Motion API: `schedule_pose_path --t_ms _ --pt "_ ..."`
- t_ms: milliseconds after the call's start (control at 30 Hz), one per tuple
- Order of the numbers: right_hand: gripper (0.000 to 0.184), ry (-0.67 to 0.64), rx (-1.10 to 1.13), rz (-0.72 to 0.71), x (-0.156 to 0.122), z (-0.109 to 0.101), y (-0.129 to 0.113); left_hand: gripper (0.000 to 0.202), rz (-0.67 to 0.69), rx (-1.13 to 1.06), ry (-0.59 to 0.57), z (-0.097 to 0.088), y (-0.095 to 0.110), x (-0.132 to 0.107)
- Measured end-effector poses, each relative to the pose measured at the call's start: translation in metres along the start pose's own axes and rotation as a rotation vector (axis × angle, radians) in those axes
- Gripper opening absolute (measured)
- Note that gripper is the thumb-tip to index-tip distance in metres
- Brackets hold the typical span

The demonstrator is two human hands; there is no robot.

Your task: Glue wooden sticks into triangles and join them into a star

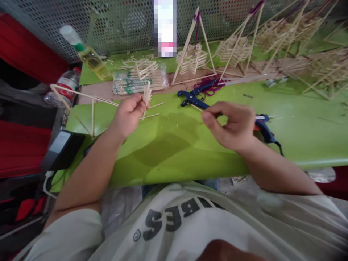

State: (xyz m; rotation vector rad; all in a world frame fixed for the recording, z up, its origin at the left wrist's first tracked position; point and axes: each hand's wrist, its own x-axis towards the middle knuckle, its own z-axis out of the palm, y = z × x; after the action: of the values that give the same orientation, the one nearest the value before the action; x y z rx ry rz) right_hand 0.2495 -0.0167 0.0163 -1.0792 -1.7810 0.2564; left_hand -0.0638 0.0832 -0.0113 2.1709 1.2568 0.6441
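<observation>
My left hand [129,112] is closed on a small bundle of thin wooden sticks [147,95], pinched between thumb and fingers above the green tabletop. Two loose sticks [154,116] show just right of it. My right hand [231,125], slightly blurred, is held over the table with curled fingers and thumb close together; what it pinches, if anything, I cannot make out. A thin stick [196,107] shows by its fingertips, and whether it is held is unclear. Beyond that hand lie blue-handled cutters [190,97]. A blue glue gun [265,128] rests to its right, partly hidden.
Stick frames with woven stick shapes, one being this frame [191,59], line the back right. Purple cord [210,87] lies near the cutters. Packaged sticks [125,82], a bottle of yellow liquid [94,62], a triangular stick frame [92,116] and a black box [65,148] are leftward.
</observation>
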Motion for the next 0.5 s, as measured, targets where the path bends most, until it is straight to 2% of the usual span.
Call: schedule_pose_path --t_ms 33,133,200,267,400,500 --pt "0.020 -0.062 0.062 0.054 -0.004 0.008 -0.002 0.029 -0.008 -0.128 -0.044 0.007 0.005 -0.010" --pt "0.024 -0.193 0.252 0.256 -0.021 0.033 -0.005 0.027 -0.034 -0.261 -0.248 0.038 0.027 -0.039" --pt "0.035 -0.235 0.360 0.377 -0.032 0.046 -0.004 0.030 -0.057 -0.300 -0.219 0.057 0.041 -0.053" --pt "0.041 -0.245 0.445 0.444 -0.040 0.056 -0.002 0.027 -0.061 -0.297 -0.222 0.068 0.050 -0.062" --pt "0.042 -0.285 0.534 0.539 -0.049 0.062 0.003 0.027 -0.010 -0.248 -0.242 0.068 0.054 -0.070" --pt "0.042 -0.354 0.487 0.599 -0.050 0.059 0.006 0.026 0.027 -0.208 -0.252 0.061 0.052 -0.069"
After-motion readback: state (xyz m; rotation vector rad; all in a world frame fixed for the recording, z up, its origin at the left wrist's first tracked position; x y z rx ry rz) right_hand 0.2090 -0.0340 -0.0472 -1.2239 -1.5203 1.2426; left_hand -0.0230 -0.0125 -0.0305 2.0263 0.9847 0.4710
